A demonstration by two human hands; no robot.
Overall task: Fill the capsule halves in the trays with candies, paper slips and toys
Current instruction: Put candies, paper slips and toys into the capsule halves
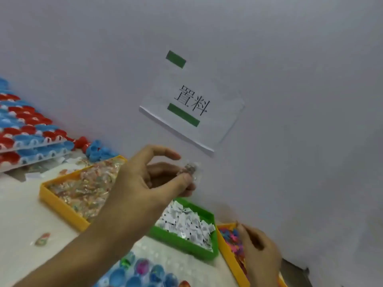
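Head view: stacked capsule trays [31, 139] wait upper left; left hand [145, 183] pinches a wrapped candy [189, 169] above the yellow candy bin [62, 206], ready to carry; right hand [259, 249], fingers curled, digs into the toy bin [228, 251] lower right, grip unclear.

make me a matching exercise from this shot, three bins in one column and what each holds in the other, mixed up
Bins:
1. yellow bin on the left
2. green bin
3. yellow bin on the right

Contents:
A. white paper slips
B. small colourful toys
C. clear-wrapped candies

Pairs: 1-C, 2-A, 3-B
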